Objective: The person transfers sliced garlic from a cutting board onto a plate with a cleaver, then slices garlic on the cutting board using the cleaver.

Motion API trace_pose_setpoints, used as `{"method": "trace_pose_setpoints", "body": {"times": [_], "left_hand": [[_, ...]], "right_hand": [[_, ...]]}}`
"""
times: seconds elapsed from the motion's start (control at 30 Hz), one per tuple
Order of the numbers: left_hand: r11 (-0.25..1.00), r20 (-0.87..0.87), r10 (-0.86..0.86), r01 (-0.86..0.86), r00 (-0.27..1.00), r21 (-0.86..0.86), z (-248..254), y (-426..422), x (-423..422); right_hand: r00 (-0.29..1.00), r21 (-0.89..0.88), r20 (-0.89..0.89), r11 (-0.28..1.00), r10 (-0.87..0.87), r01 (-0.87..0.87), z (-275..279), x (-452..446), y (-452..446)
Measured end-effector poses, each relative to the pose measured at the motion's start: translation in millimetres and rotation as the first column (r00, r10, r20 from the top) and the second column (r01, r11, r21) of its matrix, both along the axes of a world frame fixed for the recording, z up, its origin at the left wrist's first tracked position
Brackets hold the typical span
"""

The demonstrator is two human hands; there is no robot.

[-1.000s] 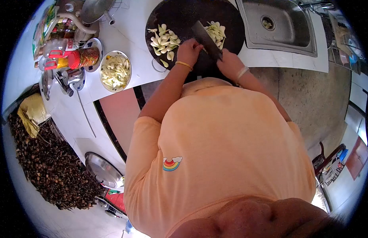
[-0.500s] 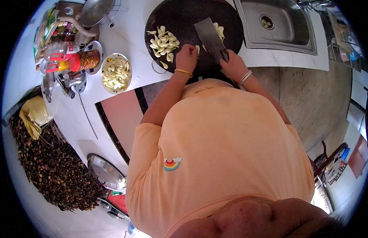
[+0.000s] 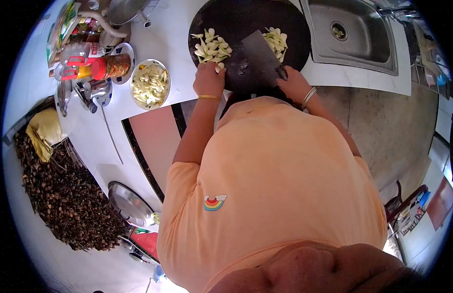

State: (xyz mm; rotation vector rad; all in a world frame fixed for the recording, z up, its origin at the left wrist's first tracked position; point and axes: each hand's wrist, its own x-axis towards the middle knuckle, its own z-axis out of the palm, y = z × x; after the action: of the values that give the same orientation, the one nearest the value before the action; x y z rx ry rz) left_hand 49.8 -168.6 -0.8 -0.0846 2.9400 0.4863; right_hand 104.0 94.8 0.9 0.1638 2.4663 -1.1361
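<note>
While the head view is looking down on the white counter (image 3: 160,36), the right hand (image 3: 294,85) is gripping the handle of a cleaver (image 3: 261,54) firmly, its broad blade pointing forward and leftward over the round dark board (image 3: 236,17); from where I'm standing, I can't tell whether the metal is touching. The left hand (image 3: 208,79) is curling at the board's near left edge, right against the left pile (image 3: 213,49) of pale cloves, and one clove (image 3: 218,68) is showing by its fingertips; I can't tell whether they are pinching it or only lying beside it. The right pile (image 3: 277,43) is lying just off the blade's right side. Off to the left, a bowl (image 3: 133,88) is sitting on the counter, holding pale pieces (image 3: 150,84), with a red-lidded jar (image 3: 112,67) standing farther left, while a steel sink (image 3: 365,49) is sitting to the board's right
</note>
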Motion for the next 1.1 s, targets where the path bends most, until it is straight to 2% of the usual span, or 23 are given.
{"method": "trace_pose_setpoints", "body": {"times": [0.03, 0.27, 0.33, 0.37, 0.43, 0.57, 0.63, 0.77, 0.83, 0.97, 1.1], "left_hand": [[0.999, -0.033, -0.018, 0.017, 0.999, -0.029, -2.0, 3.0, -1.6], [0.978, -0.071, -0.180, 0.171, 0.981, -0.115, -8.8, 21.3, -7.9], [0.956, -0.135, -0.285, 0.291, 0.949, 0.033, -22.4, 37.8, -8.8], [0.955, -0.137, -0.287, 0.294, 0.948, 0.036, -29.5, 50.8, -11.7], [0.908, 0.060, -0.174, 0.136, 0.983, 0.396, -42.2, 73.8, -20.1], [0.886, 0.141, -0.173, 0.091, 0.975, 0.455, -56.6, 77.7, -28.5], [0.844, 0.241, -0.126, -0.024, 0.962, 0.536, -48.3, 76.3, -27.4], [0.833, 0.243, -0.137, -0.021, 0.960, 0.553, -36.6, 77.7, -27.0], [0.802, 0.315, -0.114, -0.100, 0.942, 0.590, -37.9, 77.7, -28.3], [0.794, 0.334, -0.113, -0.117, 0.936, 0.597, -41.2, 75.9, -31.9], [0.800, 0.329, -0.143, -0.087, 0.934, 0.594, -39.6, 75.3, -33.1]], "right_hand": [[0.999, 0.033, 0.041, 0.999, -0.029, 0.028, 6.6, -2.7, 1.4], [1.000, 0.108, -0.003, 0.994, -0.026, 0.026, 0.2, -6.7, 9.6], [0.999, 0.132, -0.034, 0.991, -0.020, 0.025, 1.1, -3.8, 7.1], [0.999, 0.136, -0.035, 0.990, -0.023, 0.028, 1.0, -3.6, 6.5], [1.000, 0.160, -0.008, 0.987, -0.016, 0.017, 2.2, -4.5, 4.8], [1.000, 0.150, -0.013, 0.989, -0.016, 0.018, 7.0, -1.3, -0.3], [0.999, 0.151, -0.004, 0.988, -0.032, 0.032, 14.8, 1.5, -2.9], [0.997, 0.145, 0.011, 0.987, -0.072, 0.069, 15.6, 6.7, -3.5], [0.997, 0.128, 0.020, 0.989, -0.071, 0.067, 16.7, 7.0, -1.8], [0.994, 0.114, 0.018, 0.988, -0.104, 0.101, 13.6, 10.3, 0.2], [0.994, 0.133, 0.085, 0.990, -0.063, 0.051, 24.6, 6.8, -2.1]]}}
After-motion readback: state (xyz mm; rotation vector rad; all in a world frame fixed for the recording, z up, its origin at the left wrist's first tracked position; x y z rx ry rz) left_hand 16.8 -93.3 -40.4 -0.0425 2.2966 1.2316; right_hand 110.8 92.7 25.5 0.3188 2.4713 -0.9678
